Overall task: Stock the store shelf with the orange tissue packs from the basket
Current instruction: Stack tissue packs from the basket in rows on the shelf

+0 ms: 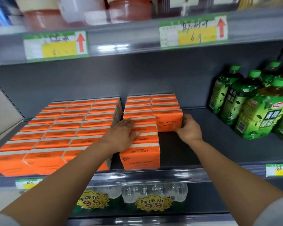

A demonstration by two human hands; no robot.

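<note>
Seating a pack now, head view: right hand (189, 128) clamps fingers & thumb round the front orange tissue pack (168, 120) of the right row, at 1 o'clock from frame centre. Left hand (124, 135) lies flat, open, atop the left row (141, 154), holding nothing. Shelf (211, 144) bare at 3 o'clock; green bottles (258, 111) beyond. Basket not visible. Tip: push square vs row behind, faces aligned.

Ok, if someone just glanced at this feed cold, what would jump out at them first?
The block of orange tissue packs filling the left and middle of the grey shelf, with the left hand flat on one row and the right hand against the front pack of the shorter row beside it. Next, the bright green tea bottles on the right, and the orange-arrow price tags above.
</note>
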